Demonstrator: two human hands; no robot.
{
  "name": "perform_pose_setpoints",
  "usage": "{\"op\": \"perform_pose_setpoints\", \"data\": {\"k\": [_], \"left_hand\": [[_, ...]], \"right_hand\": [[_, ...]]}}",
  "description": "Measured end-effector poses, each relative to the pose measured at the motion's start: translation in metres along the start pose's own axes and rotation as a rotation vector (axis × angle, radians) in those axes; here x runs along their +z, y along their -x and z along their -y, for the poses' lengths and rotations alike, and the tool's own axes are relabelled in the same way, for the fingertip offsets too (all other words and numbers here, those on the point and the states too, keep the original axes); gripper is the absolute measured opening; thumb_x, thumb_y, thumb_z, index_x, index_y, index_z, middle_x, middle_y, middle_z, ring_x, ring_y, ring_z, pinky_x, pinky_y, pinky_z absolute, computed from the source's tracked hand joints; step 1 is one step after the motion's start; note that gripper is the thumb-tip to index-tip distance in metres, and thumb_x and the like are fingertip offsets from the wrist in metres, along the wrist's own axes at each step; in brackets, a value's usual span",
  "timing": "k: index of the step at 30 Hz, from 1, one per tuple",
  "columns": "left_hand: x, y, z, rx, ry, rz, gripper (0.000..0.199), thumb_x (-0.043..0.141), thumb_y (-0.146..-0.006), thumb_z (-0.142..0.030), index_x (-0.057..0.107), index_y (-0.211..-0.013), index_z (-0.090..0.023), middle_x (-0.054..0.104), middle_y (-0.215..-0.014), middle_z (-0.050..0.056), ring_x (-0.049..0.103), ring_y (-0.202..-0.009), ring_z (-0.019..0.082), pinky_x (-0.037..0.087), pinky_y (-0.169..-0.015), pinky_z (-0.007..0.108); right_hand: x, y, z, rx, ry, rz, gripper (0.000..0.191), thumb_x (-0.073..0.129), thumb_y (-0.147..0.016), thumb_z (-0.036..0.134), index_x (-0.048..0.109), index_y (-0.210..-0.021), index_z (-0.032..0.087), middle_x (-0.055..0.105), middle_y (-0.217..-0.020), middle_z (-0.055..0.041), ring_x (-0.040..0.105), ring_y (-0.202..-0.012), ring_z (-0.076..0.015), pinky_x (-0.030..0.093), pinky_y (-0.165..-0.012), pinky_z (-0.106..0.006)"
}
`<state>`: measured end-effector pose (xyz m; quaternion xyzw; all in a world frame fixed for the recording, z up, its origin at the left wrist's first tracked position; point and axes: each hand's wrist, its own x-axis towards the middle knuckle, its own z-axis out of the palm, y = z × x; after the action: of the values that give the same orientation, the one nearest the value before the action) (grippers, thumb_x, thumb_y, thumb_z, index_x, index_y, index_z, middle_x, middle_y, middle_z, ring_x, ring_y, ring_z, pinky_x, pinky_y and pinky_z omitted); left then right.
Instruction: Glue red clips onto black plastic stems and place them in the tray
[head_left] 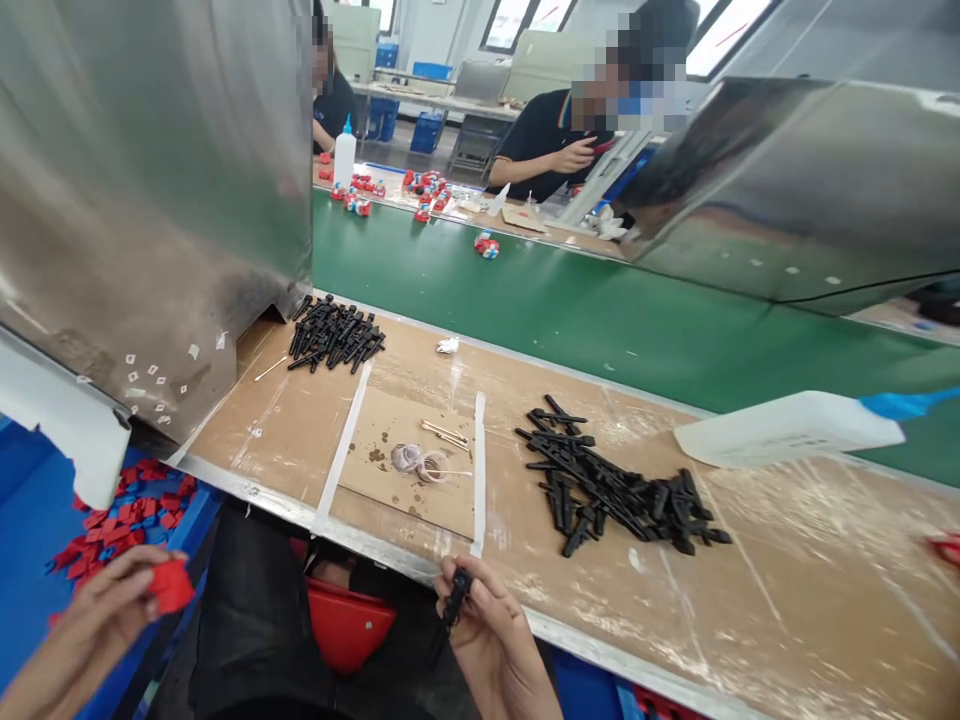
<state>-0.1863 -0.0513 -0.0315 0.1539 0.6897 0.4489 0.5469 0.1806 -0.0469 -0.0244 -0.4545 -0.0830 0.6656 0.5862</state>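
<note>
My left hand (112, 610) pinches a small red plastic piece (172, 586) over the blue bin at lower left. Below and behind it, a heap of red and blue pieces (124, 520) lies in that blue bin (30, 520). At the table's front edge, my right hand (495, 630) is closed on a black plastic stick-like part (454, 600), tilted downward. Similar black parts lie in one pile (600, 480) at the right of the table and another pile (337, 335) at the far left.
A cardboard sheet (375, 490) between white tape strips bears two small clear cups (420, 462) and several cotton swabs (444, 433). A white bottle (795, 430) with a blue nozzle lies at right. Beyond runs a green belt (540, 300); a metal panel (150, 200) stands left. A co-worker (547, 135) sits opposite.
</note>
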Motion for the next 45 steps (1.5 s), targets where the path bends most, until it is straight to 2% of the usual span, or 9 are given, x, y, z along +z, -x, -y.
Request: {"op": "perform_pose_setpoints", "data": {"k": [4, 6, 8, 12, 16, 20, 28, 38, 45], "left_hand": [[0.096, 0.025, 0.003, -0.086, 0.171, 0.63, 0.025, 0.085, -0.068, -0.028, 0.069, -0.085, -0.018, 0.067, -0.087, 0.001, 0.061, -0.07, 0.012, 0.048, -0.057, 0.02], [0.137, 0.029, 0.008, -0.151, 0.24, 0.809, 0.03, 0.077, -0.078, -0.027, 0.067, -0.106, -0.02, 0.066, -0.083, 0.002, 0.06, -0.062, 0.01, 0.05, -0.06, 0.022], [0.17, 0.033, 0.011, -0.202, 0.29, 0.916, 0.036, 0.07, -0.085, -0.026, 0.063, -0.119, -0.018, 0.068, -0.084, 0.005, 0.065, -0.069, 0.014, 0.053, -0.07, 0.027], [0.207, 0.042, 0.013, -0.247, 0.365, 0.94, 0.024, 0.067, -0.087, -0.02, 0.066, -0.109, -0.012, 0.069, -0.096, 0.009, 0.065, -0.084, 0.014, 0.053, -0.078, 0.027], [0.218, 0.048, 0.014, -0.233, 0.36, 0.871, 0.021, 0.071, -0.084, -0.02, 0.064, -0.103, -0.014, 0.067, -0.094, 0.005, 0.062, -0.076, 0.009, 0.05, -0.068, 0.019], [0.217, 0.052, 0.012, -0.167, 0.35, 0.87, 0.022, 0.07, -0.085, -0.023, 0.055, -0.101, -0.021, 0.064, -0.087, 0.0, 0.064, -0.072, 0.011, 0.052, -0.065, 0.023], [0.208, 0.053, 0.01, 0.052, 0.189, 0.895, 0.009, 0.065, -0.089, -0.022, 0.058, -0.093, -0.021, 0.058, -0.098, -0.001, 0.068, -0.083, 0.015, 0.057, -0.078, 0.031], [0.206, 0.046, 0.018, 0.128, 0.071, 0.833, 0.031, 0.071, -0.085, -0.021, 0.061, -0.113, -0.025, 0.062, -0.118, 0.004, 0.06, -0.114, 0.02, 0.05, -0.088, 0.024], [0.211, 0.049, 0.015, 0.223, 0.028, 0.824, 0.025, 0.072, -0.083, -0.022, 0.063, -0.106, -0.02, 0.069, -0.111, 0.006, 0.064, -0.105, 0.019, 0.05, -0.09, 0.028]], "right_hand": [[0.008, 0.004, -0.001, 0.012, -0.039, 0.044, 0.026, 0.088, -0.065, 0.028, 0.077, -0.088, 0.02, 0.075, -0.084, -0.0041, 0.068, -0.072, -0.0127, 0.055, -0.067, -0.02], [0.01, 0.007, -0.001, 0.0, -0.062, 0.058, 0.026, 0.088, -0.065, 0.028, 0.077, -0.087, 0.02, 0.075, -0.083, -0.004, 0.068, -0.071, -0.0127, 0.055, -0.066, -0.019], [0.009, 0.01, 0.001, -0.032, -0.085, 0.044, 0.026, 0.087, -0.066, 0.028, 0.077, -0.088, 0.02, 0.075, -0.082, -0.0038, 0.069, -0.07, -0.0123, 0.056, -0.066, -0.018], [-0.001, 0.013, 0.006, -0.111, -0.112, -0.044, 0.028, 0.088, -0.064, 0.028, 0.077, -0.088, 0.021, 0.076, -0.08, -0.0035, 0.069, -0.069, -0.0122, 0.056, -0.065, -0.018], [-0.005, 0.012, 0.008, -0.174, -0.051, -0.077, 0.029, 0.089, -0.063, 0.031, 0.077, -0.087, 0.02, 0.076, -0.078, -0.0046, 0.066, -0.062, -0.0111, 0.055, -0.059, -0.019], [-0.004, 0.01, 0.003, -0.265, 0.069, -0.068, 0.026, 0.086, -0.067, 0.032, 0.077, -0.088, 0.02, 0.074, -0.076, -0.0035, 0.063, -0.06, -0.0099, 0.054, -0.059, -0.019], [-0.003, 0.003, -0.005, -0.351, 0.199, -0.043, 0.022, 0.082, -0.072, 0.033, 0.076, -0.091, 0.023, 0.072, -0.075, -0.001, 0.063, -0.061, -0.01, 0.053, -0.061, -0.019], [0.0, 0.005, -0.005, -0.469, 0.452, -0.113, 0.017, 0.08, -0.074, 0.028, 0.076, -0.09, 0.025, 0.077, -0.083, -0.0015, 0.071, -0.073, -0.0148, 0.059, -0.069, -0.021], [0.005, 0.011, -0.008, -0.633, 0.58, -0.15, 0.016, 0.078, -0.074, 0.021, 0.077, -0.09, 0.024, 0.074, -0.09, -0.0041, 0.071, -0.08, -0.019, 0.062, -0.073, -0.028]]}}
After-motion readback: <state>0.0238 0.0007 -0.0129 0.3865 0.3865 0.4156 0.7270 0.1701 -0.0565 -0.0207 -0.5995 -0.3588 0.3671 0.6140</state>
